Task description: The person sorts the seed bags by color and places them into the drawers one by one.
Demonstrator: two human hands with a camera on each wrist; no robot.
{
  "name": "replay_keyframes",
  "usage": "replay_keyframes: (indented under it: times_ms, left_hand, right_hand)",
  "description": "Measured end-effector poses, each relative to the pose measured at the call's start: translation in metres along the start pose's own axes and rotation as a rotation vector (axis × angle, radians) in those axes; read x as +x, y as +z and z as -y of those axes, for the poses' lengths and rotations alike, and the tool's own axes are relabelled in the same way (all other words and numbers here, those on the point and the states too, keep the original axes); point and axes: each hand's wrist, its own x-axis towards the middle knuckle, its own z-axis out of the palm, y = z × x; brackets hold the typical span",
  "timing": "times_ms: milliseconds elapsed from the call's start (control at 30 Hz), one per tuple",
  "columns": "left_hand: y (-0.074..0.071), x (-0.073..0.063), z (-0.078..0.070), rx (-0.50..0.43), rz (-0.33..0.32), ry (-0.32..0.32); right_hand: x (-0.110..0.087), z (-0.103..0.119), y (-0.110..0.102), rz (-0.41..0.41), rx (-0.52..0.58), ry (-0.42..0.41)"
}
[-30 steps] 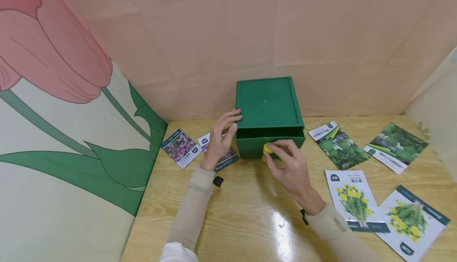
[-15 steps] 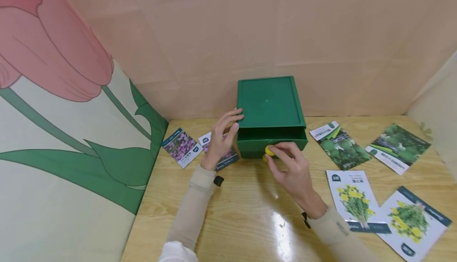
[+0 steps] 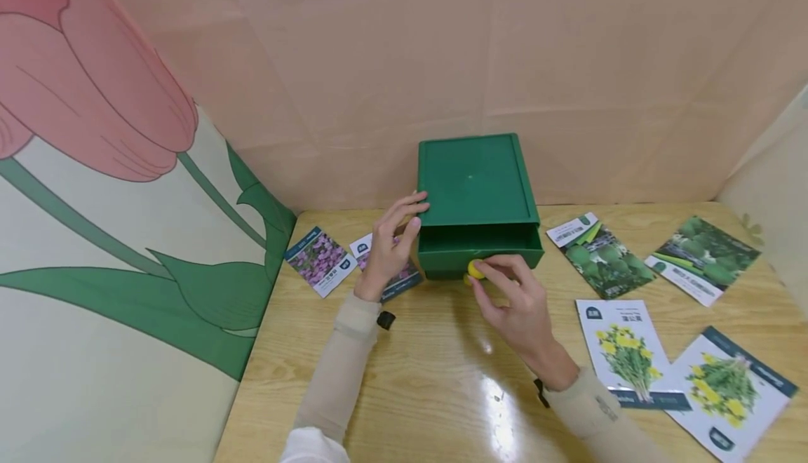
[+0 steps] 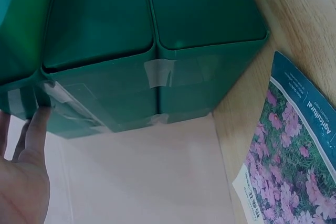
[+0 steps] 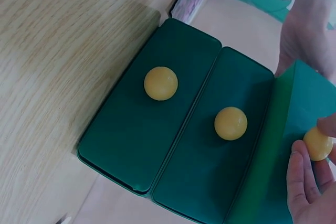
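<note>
The green cabinet (image 3: pixel 470 182) stands near the tabletop's (image 3: pixel 435 379) back edge. The right hand (image 3: pixel 520 305) pinches the knob (image 3: pixel 475 271) of its jutting top drawer (image 3: pixel 445 264); the left hand (image 3: pixel 388 247), fingers relaxed, touches the cabinet. This drawer seems light, stiff, best held there.

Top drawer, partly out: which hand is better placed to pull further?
Probably the right hand: it pinches the yellow knob on that drawer, while the left hand is at the upper left edge of the green cabinet.

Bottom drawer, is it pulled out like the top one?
No, the right wrist view shows the bottom drawer flush with the middle drawer, while the top drawer juts out.
</note>
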Motion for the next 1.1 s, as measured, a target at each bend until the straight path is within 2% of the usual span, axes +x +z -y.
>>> replay_keyframes:
  times_ms: [267, 767, 967, 1100]
  left_hand:
    - [0.0000, 0.0006, -0.0001, -0.010, -0.005, -0.002]
    - [0.0011, 0.0007, 0.0017, -0.010, -0.014, 0.021]
    - [0.0014, -0.0002, 0.0012, 0.000, -0.014, 0.000]
    - [0.0023, -0.0004, -0.0011, 0.006, -0.019, -0.024]
  right_hand:
    - [-0.0012, 0.0035, -0.0019, 0.009, -0.001, 0.003]
    - [-0.0042, 0.0066, -0.0013, -0.026, -0.015, -0.028]
    - [-0.0073, 0.0082, -0.0030, -0.015, -0.015, -0.011]
    - [-0.0068, 0.0086, -0.0042, -0.022, -0.018, -0.033]
